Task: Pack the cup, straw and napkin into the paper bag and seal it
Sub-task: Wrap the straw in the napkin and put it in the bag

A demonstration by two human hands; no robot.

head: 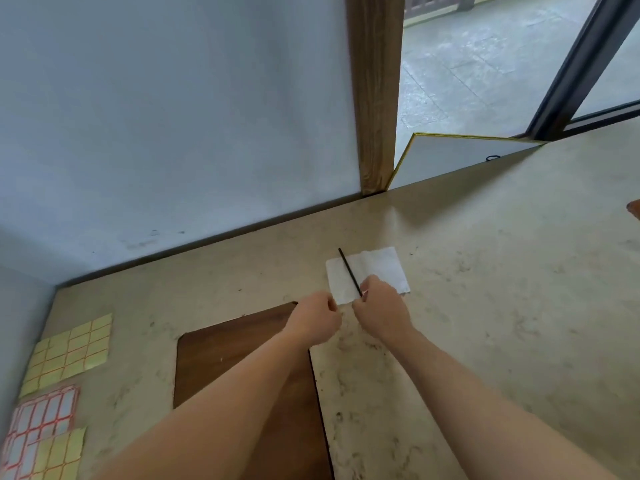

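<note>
Both hands meet at the near edge of a white napkin (375, 268) on the marbled table (485, 306).

The right hand (381, 308) pinches a black straw (348, 268) lying across the napkin; the left hand (317, 320) is curled at its corner, its grip hidden. A brown paper bag (242, 362) lies flat under the forearms, with label sheets (69, 351) at the far left.

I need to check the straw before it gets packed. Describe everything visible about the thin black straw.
The thin black straw is a slim, straight, dark stick, probably plastic. It lies slanted across the left part of the white paper napkin on the beige marbled tabletop. Its far end pokes just past the napkin's top edge; its near end sits in the grip of the right hand, pinched there. No bend or wrapper shows.
</note>
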